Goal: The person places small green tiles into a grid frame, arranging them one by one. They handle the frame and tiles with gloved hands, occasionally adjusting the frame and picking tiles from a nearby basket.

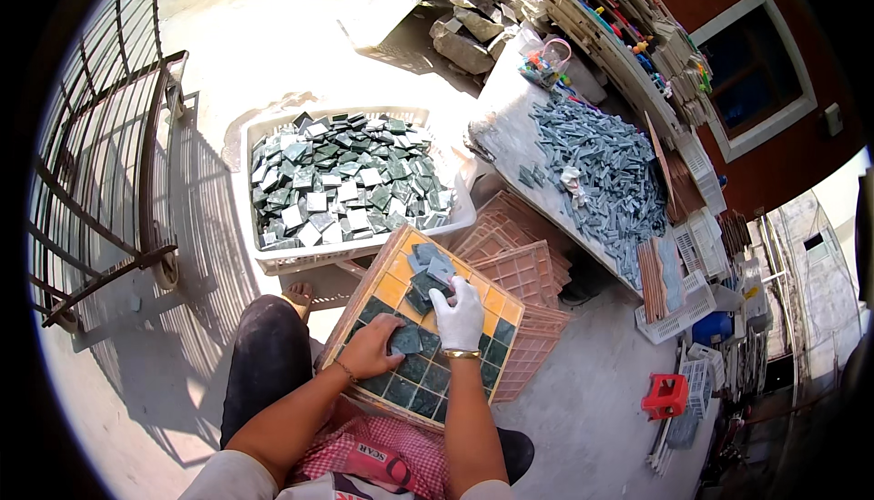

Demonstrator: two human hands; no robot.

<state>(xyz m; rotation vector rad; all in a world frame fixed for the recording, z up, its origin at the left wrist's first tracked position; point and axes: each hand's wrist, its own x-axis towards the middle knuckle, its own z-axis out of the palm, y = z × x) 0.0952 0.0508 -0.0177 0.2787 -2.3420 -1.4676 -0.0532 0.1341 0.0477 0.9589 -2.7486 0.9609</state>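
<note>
A square grid tray [499, 301] with yellow cells lies tilted across my lap. Dark green stone tiles [423, 402] fill its nearer rows, while several yellow cells show at the far side. My left hand [369, 347], bare, is closed on a square green tile [407, 341] just over the filled rows. In a white glove, my right hand [460, 320] pinches a grey-green tile [441, 267] at a small heap of loose tiles [422, 287] on the tray's upper part. The fingers partly hide that tile's lower edge.
A white plastic crate [364, 247] of loose square tiles stands ahead. Reddish grid trays [514, 274] are stacked right of my lap. Narrow stone strips [596, 158] cover a slanted board farther right. A wheeled metal rack [150, 163] stands left, a red stool [665, 397] at right.
</note>
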